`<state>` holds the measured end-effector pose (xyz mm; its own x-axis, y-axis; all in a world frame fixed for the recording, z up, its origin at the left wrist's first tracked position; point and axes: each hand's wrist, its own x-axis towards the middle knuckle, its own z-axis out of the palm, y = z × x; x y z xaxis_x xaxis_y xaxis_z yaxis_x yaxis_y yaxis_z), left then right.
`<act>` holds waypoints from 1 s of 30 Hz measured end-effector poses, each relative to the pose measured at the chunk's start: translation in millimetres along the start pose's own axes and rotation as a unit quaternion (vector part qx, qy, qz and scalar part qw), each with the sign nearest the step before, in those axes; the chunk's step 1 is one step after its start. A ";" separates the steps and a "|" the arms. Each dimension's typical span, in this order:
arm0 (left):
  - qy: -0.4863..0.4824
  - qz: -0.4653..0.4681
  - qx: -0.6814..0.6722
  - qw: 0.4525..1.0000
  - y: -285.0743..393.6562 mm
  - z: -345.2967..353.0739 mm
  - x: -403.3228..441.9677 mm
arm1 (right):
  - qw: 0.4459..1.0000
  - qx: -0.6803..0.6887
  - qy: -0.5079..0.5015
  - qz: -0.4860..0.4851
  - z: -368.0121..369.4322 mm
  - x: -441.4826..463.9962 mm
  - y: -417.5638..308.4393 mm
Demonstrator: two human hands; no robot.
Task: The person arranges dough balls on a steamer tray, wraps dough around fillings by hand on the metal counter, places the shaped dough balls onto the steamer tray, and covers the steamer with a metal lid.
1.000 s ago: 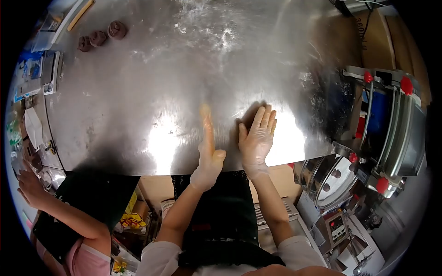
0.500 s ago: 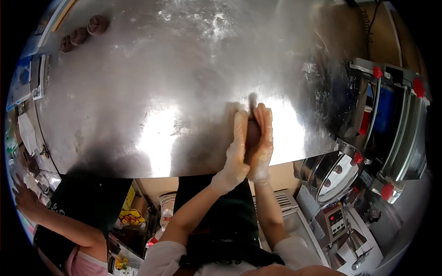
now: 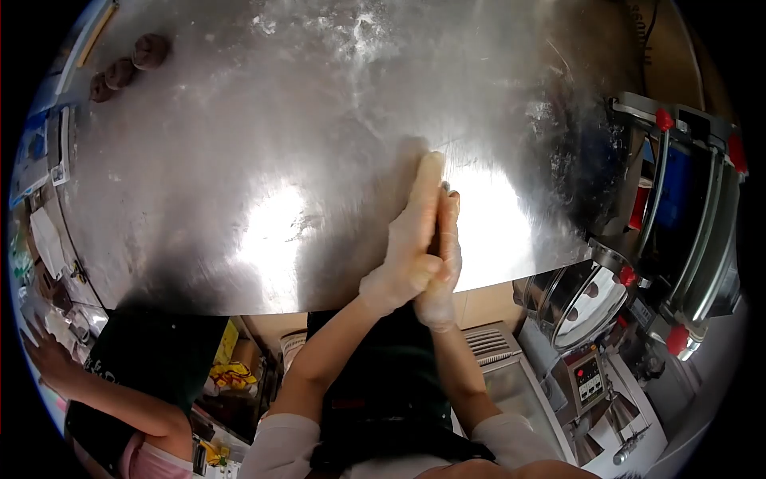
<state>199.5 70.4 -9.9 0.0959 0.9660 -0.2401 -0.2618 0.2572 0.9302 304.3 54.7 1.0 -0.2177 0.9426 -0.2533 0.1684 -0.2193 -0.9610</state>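
Observation:
My left hand (image 3: 413, 231) and my right hand (image 3: 448, 251), both in clear thin gloves, are pressed palm to palm above the near edge of the metal table (image 3: 319, 144). Their fingers stretch forward, with the left fingertips reaching farther than the right. Between the palms shows a narrow dark strip of brown dough (image 3: 435, 239); the hands hide most of it. Three dark brown dough balls (image 3: 120, 73) sit in a row at the far left of the table.
A machine with metal rollers and red knobs (image 3: 677, 339) stands at the right. Below it are a round metal drum (image 3: 590, 299) and a control panel (image 3: 590, 379). At the left, a co-worker's bare hand (image 3: 52, 359) is over cluttered items. A wooden stick (image 3: 97, 33) lies far left.
My left hand has slid forward along the right one, and the palms are closer together. The dough, plainly visible before, is now mostly covered. The whole view has shifted slightly.

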 end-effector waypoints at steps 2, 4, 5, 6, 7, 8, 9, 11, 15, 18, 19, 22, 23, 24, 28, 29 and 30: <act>0.018 0.073 0.012 0.997 -11.5 3.9 1.8 | 0.999 -0.027 -0.010 -0.020 -2.0 8.5 2.4; 0.016 0.063 0.022 0.998 -3.5 7.0 -15.2 | 0.998 -0.033 -0.005 -0.046 -12.1 21.8 1.1; 0.016 0.076 -0.009 0.997 -18.6 9.5 -31.4 | 0.998 -0.037 0.001 -0.048 -16.2 23.8 -0.9; 0.033 0.068 -0.002 0.997 -11.4 6.5 -25.2 | 0.998 -0.044 0.011 -0.048 -18.0 23.6 -1.1; 0.052 0.059 0.005 0.997 0.9 1.1 -15.2 | 0.998 -0.047 0.016 -0.044 -15.6 17.7 0.5; 0.070 0.047 0.011 0.996 5.5 -4.5 -5.4 | 0.998 -0.056 0.012 -0.039 -10.9 11.7 4.7; 0.055 0.076 0.019 0.995 -2.4 -2.5 10.4 | 0.997 -0.076 0.002 -0.033 -3.5 7.4 6.6; 0.013 0.035 -0.003 0.999 -1.4 3.1 9.5 | 0.994 -0.097 -0.009 -0.053 -4.9 14.1 9.6; 0.054 0.091 -0.005 0.994 -9.4 13.2 -16.1 | 0.991 -0.105 0.003 -0.077 -21.5 34.8 3.3; 0.069 0.124 0.069 0.987 -17.1 -0.5 6.4 | 0.992 -0.112 0.003 -0.050 -12.6 14.5 6.8; 0.036 0.080 0.051 0.995 -6.0 -2.0 14.4 | 0.991 -0.125 -0.007 -0.047 -8.3 8.8 8.9; 0.039 0.077 0.070 0.994 0.1 5.6 4.4 | 0.987 -0.145 -0.009 -0.067 -16.4 15.5 13.1; 0.034 0.076 0.074 0.994 1.1 8.2 -5.6 | 0.986 -0.146 -0.003 -0.078 -20.8 19.1 13.9; 0.069 0.150 0.069 0.984 -33.3 13.6 -18.2 | 0.985 -0.146 0.005 -0.091 -23.7 24.5 14.6; 0.070 0.155 0.093 0.981 -23.6 -4.5 6.8 | 0.983 -0.148 0.007 -0.107 -3.5 21.0 10.2; 0.054 0.114 0.067 0.990 -11.1 -1.5 11.6 | 0.983 -0.150 -0.001 -0.105 -2.2 22.3 5.4; 0.041 0.073 0.043 0.996 1.4 1.6 16.4 | 0.983 -0.151 -0.008 -0.104 -1.0 23.5 0.7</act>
<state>202.2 86.6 -12.1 -0.0175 0.9926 -0.1201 -0.1838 0.1149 0.9762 300.3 76.9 -5.5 -0.2922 0.9545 -0.0588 0.3965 0.0649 -0.9158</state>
